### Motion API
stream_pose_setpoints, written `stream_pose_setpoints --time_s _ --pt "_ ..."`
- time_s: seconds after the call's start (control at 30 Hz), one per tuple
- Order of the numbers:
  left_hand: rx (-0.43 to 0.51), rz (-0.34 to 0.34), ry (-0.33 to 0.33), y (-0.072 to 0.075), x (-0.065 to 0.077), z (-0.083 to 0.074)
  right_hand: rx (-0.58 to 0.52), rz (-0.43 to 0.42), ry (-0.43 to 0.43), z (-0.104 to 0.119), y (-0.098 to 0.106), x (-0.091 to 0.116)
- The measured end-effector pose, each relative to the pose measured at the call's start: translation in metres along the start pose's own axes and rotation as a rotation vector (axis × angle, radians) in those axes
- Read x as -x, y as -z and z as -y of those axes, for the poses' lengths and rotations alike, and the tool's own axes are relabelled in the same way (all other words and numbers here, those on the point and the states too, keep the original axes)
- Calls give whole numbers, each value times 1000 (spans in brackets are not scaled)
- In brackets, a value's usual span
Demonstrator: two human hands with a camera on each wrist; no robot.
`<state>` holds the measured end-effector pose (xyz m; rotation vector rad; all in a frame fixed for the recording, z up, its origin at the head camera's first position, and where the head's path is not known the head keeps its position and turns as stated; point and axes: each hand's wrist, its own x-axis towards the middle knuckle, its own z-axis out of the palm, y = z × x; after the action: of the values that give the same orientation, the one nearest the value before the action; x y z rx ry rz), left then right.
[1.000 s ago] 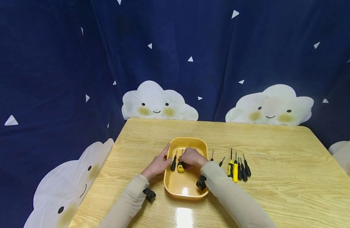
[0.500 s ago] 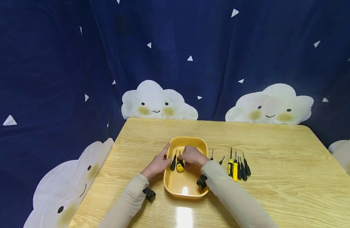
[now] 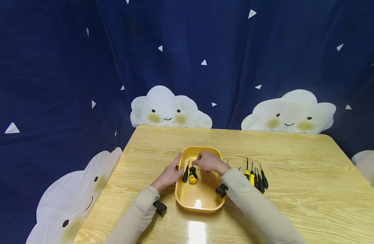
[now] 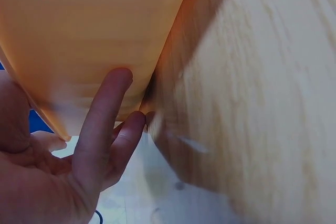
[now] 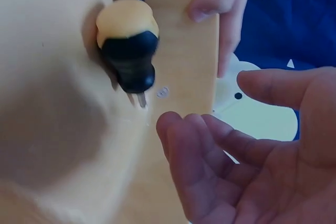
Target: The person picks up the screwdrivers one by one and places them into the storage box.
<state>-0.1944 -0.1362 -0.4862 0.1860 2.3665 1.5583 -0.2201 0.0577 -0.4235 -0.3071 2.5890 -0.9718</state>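
A yellow plastic bin (image 3: pixel 200 202) stands in front of me. Inside it lie a slim black screwdriver (image 3: pixel 185 175) and, just to its right, a stubby yellow-and-black screwdriver (image 3: pixel 192 176), both with shafts pointing away. My left hand (image 3: pixel 169 175) grips the bin's left wall, thumb over the rim; the left wrist view shows its fingers (image 4: pixel 102 111) against the outer side. Above the far part of the bin hovers my right hand (image 3: pixel 209 161), close to the stubby screwdriver's shaft. In the right wrist view nothing is between its thumb and fingers (image 5: pixel 181 145).
On the table (image 3: pixel 309 176) right of the bin lies a row of screwdrivers, among them a yellow one (image 3: pixel 251 178) and a black one (image 3: pixel 264 179). My right sleeve (image 3: pixel 251 200) partly covers the row. A blue curtain (image 3: pixel 187 61) with clouds hangs behind.
The right hand has let go of the stubby screwdriver, which now lies in the bin, and has lifted away and slightly right. The left hand has stayed on the bin.
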Motion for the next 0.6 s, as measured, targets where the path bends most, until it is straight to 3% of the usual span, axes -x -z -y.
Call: stream_pose_setpoints --time_s 0.33,0.6 --pt "-26 -28 -17 -3 1 -1 50 -43 11 -3 31 17" --pt "-36 -37 -15 -3 0 -1 181 -104 79 -17 57 31"
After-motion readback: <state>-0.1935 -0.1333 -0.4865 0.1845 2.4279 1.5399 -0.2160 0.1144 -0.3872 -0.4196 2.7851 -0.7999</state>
